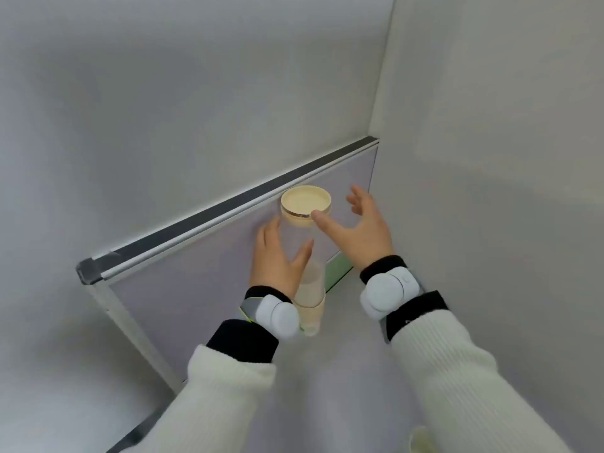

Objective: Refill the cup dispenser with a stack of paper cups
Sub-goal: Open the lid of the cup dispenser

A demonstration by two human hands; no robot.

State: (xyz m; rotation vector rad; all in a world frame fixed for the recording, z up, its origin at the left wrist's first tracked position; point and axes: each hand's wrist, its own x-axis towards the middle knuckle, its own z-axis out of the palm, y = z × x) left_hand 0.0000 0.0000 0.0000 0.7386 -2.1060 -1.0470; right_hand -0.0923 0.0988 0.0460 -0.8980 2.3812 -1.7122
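The cup dispenser [299, 238] is a clear upright tube mounted on a lilac partition panel, with a cream round lid [305, 203] on top and a cream collar at its base. Pale cups [312, 284] show low inside the tube. My left hand [277, 256] wraps around the tube's middle, thumb in front and fingers behind. My right hand [358, 223] hovers beside the lid with fingers spread; its thumb tip touches the lid's rim, and nothing is in it.
The partition panel [196, 289] has a grey metal top rail [228, 207] and a left post. White walls rise behind and on the right, forming a corner close to my right hand. A cream object [421, 439] shows at the bottom edge.
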